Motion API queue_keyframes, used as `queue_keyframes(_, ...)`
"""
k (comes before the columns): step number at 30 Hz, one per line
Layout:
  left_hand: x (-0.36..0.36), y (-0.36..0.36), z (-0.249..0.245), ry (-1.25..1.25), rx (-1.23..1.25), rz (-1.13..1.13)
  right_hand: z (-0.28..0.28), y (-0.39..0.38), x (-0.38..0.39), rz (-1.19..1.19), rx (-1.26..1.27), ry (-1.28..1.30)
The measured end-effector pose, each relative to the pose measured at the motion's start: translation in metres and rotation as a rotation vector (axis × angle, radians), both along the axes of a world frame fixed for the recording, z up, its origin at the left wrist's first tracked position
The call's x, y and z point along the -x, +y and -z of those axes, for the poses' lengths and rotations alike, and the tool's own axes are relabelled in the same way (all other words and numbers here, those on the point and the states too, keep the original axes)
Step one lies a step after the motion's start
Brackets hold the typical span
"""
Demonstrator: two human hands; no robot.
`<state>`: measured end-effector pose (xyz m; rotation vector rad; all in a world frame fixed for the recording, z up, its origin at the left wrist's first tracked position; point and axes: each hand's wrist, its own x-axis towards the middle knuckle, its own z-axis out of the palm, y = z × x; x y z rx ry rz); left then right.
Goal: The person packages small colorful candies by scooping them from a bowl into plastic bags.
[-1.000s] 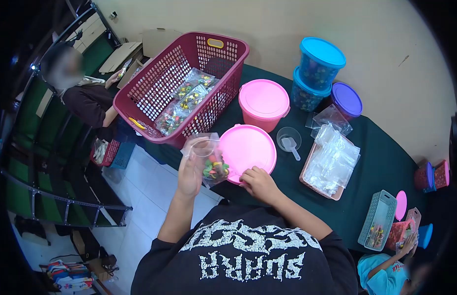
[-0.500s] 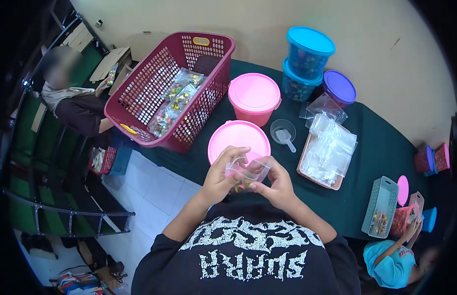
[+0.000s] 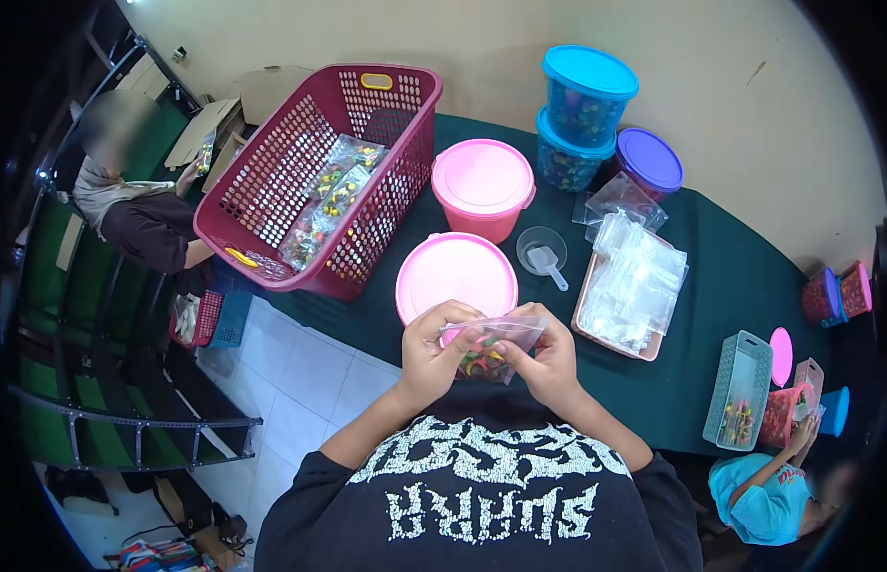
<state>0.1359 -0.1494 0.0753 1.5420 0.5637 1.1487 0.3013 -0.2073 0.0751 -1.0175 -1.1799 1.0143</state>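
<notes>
A clear plastic bag (image 3: pixel 484 365) with small red, yellow and green pieces in its lower part is held in front of my chest. My left hand (image 3: pixel 432 355) pinches its left side near the top edge. On the opposite side, my right hand (image 3: pixel 552 364) grips it, thumb pressed against the front. The bag's top edge runs nearly flat between both hands. Just beyond them is a round tub with a pink lid (image 3: pixel 456 278), partly covered by my fingers. A small clear bowl with a white scoop (image 3: pixel 543 259) lies farther right.
A maroon basket (image 3: pixel 315 181) holds several filled bags. A tray of flat clear bags (image 3: pixel 634 286) stands right of my hands. Behind are another pink-lidded tub (image 3: pixel 483 181), stacked blue-lidded tubs (image 3: pixel 588 100) and a purple-lidded tub (image 3: pixel 650 162). People sit at left (image 3: pixel 143 214) and lower right (image 3: pixel 763 500).
The bag's mouth, gaping before, is now flattened into a straighter edge. My hands have turned inward, with the fingers closed along the top.
</notes>
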Motion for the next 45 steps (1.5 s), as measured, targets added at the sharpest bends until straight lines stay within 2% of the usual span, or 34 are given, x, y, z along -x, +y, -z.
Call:
queue_keyframes(4, -0.001, -0.001, 0.000, 0.008, -0.034, 0.008, 0.004, 0.001, -0.001, 0.045, -0.048, -0.034)
queue_keyframes(6, -0.007, -0.007, -0.005, -0.077, -0.017, -0.114, 0.005, 0.000, -0.002, 0.052, -0.041, -0.040)
queue_keyframes(9, -0.005, -0.003, 0.000, -0.148, 0.012, -0.097, 0.008, -0.002, -0.002, 0.046, 0.046, 0.019)
queue_keyframes(11, -0.004, -0.003, 0.002, -0.113, 0.005, -0.129, 0.006, -0.002, 0.001, 0.117, 0.001, 0.108)
queue_keyframes(13, -0.003, -0.004, 0.003, -0.078, -0.003, -0.161, 0.008, -0.001, 0.001, 0.129, -0.034, 0.088)
queue_keyframes(19, 0.001, 0.001, 0.005, 0.037, -0.240, -0.263, 0.005, -0.002, 0.000, 0.133, -0.081, 0.089)
queue_keyframes(21, 0.005, 0.004, 0.006, 0.133, -0.398, -0.283, 0.005, 0.000, -0.002, 0.137, -0.103, 0.101)
queue_keyframes(23, 0.004, 0.002, 0.005, 0.109, -0.352, -0.291, 0.006, 0.002, -0.005, 0.112, -0.140, -0.051)
queue_keyframes(28, 0.000, -0.002, 0.006, 0.022, -0.126, -0.304, 0.001, 0.004, 0.000, 0.132, -0.150, -0.061)
queue_keyframes(30, -0.001, -0.002, 0.004, -0.019, -0.077, -0.215, 0.004, 0.004, 0.000, 0.148, -0.151, -0.042)
queue_keyframes(31, -0.002, 0.000, 0.001, -0.018, -0.076, -0.214, 0.006, 0.004, -0.001, 0.177, -0.155, -0.057)
queue_keyframes(33, -0.003, 0.006, -0.005, 0.133, -0.372, -0.131, 0.007, 0.003, -0.001, 0.206, -0.157, -0.072)
queue_keyframes(35, -0.002, 0.005, -0.003, 0.145, -0.387, -0.149, 0.007, 0.002, 0.000, 0.213, -0.231, -0.175)
queue_keyframes(37, -0.002, 0.003, -0.002, 0.157, -0.404, -0.164, 0.005, 0.002, 0.001, 0.216, -0.237, -0.171)
queue_keyframes(39, -0.002, 0.002, -0.001, 0.117, -0.282, -0.168, 0.005, 0.002, 0.003, 0.219, -0.242, -0.167)
queue_keyframes(45, -0.003, 0.002, 0.002, 0.136, -0.257, -0.221, 0.004, 0.005, 0.005, 0.187, -0.194, -0.138)
